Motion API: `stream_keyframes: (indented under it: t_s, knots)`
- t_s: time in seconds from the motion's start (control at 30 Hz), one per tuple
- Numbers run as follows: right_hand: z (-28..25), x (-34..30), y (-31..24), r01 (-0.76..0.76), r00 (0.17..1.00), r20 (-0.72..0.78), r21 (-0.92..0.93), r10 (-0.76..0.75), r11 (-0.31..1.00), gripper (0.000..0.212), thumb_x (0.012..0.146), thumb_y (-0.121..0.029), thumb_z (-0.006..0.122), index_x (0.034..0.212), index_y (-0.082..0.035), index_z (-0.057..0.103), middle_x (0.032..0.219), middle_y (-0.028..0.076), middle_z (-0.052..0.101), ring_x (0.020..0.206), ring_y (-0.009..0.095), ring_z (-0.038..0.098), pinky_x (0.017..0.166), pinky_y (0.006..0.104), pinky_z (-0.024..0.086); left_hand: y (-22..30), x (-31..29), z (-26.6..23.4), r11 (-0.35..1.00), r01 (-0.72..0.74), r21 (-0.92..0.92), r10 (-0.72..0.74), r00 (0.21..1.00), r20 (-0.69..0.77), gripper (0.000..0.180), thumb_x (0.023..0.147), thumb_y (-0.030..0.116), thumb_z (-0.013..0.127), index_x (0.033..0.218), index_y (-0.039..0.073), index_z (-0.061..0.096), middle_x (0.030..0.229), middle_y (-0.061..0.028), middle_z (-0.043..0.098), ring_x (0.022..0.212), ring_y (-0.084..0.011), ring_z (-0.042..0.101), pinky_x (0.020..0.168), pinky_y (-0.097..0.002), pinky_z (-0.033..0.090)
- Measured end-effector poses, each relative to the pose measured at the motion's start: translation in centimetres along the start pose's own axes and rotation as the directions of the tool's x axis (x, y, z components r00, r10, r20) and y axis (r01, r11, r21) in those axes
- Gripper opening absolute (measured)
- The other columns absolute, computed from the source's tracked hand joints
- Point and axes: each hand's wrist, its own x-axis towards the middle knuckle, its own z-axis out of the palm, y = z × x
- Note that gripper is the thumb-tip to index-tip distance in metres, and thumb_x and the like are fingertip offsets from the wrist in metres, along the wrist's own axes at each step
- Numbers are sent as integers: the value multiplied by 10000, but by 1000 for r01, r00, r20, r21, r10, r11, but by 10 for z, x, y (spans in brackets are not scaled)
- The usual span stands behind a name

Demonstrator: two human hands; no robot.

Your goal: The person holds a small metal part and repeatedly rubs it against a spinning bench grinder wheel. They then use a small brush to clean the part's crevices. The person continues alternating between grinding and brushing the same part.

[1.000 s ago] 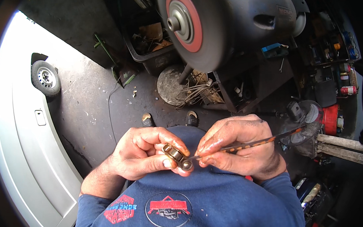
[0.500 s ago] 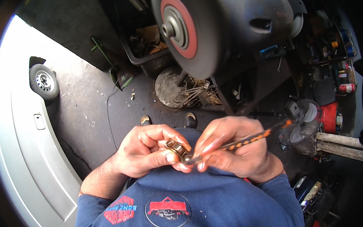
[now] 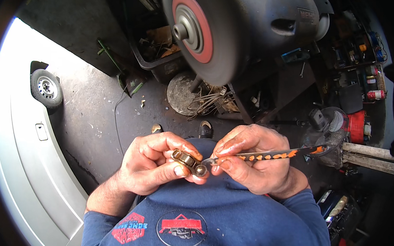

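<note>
In front of my chest, my left hand (image 3: pixel 157 163) pinches a small, oily, brass-coloured rocker arm (image 3: pixel 185 160) between thumb and fingers. A roller sits in its middle and a round end faces right. My right hand (image 3: pixel 254 158) is closed on a thin black tool with orange patches (image 3: pixel 274 155), held nearly level with its long end pointing right. Its narrow metal tip reaches the rocker arm's round end; whether they touch I cannot tell. Both hands' fingers are smeared with grime.
A large bench grinder (image 3: pixel 267 21) with a dark wheel (image 3: pixel 228 41) stands just beyond my hands. Behind lies a black bin (image 3: pixel 158 65) with scraps. A fan (image 3: pixel 331 131) and shelves of tools (image 3: pixel 362 52) are at the right; a silver vehicle (image 3: pixel 35 176) is at the left.
The tool in my right hand has swung from a slant up to the right to nearly level. My right fingers have shifted on it. The rocker arm stays in my left hand, slightly turned.
</note>
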Motion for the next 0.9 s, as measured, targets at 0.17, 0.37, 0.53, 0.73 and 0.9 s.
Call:
stream_keyframes:
  t_s: [0.17, 0.37, 0.53, 0.73, 0.9]
  knots:
    - [1, 1, 2, 52, 999, -4, -28, -52, 998, 157, 858, 83, 641, 992, 51, 566, 925, 222, 641, 776, 220, 698, 656, 311, 602, -2, 1, 1, 999, -19, 32, 19, 1000, 11, 314, 933, 9, 606, 1210, -102, 509, 1068, -230, 673, 1011, -274, 685, 918, -372, 561]
    - [1, 2, 5, 115, 993, -10, -97, -117, 989, 154, 846, 88, 652, 976, 58, 577, 910, 224, 649, 780, 224, 699, 662, 310, 603, -3, 1, 3, 1000, -7, 23, 7, 1000, -6, 304, 937, -7, 589, 1212, -106, 504, 1087, -234, 665, 1012, -273, 685, 915, -370, 562]
    - [1, 0, 6, 41, 999, -19, 6, -41, 999, 154, 843, 88, 657, 972, 56, 579, 918, 220, 657, 793, 227, 702, 666, 307, 601, -4, 2, 3, 1000, -6, -3, 7, 1000, 10, 301, 938, -8, 587, 1209, -109, 504, 1087, -237, 664, 1003, -275, 687, 911, -375, 566]
    - [3, -4, 6, 67, 997, -42, -17, -68, 998, 153, 844, 84, 659, 973, 48, 587, 925, 215, 665, 807, 233, 703, 683, 309, 595, -5, 2, 2, 999, -17, 51, 16, 1000, 14, 294, 939, -2, 588, 1204, -103, 510, 1080, -237, 666, 999, -273, 688, 905, -375, 569]
    - [1, -3, 10, 184, 983, 39, -84, -181, 979, 157, 844, 85, 659, 979, 40, 593, 917, 207, 666, 841, 242, 705, 712, 320, 592, -7, 2, 3, 1000, -11, 24, 10, 1000, 19, 291, 940, 1, 591, 1203, -97, 514, 1072, -230, 669, 997, -271, 689, 904, -373, 569]
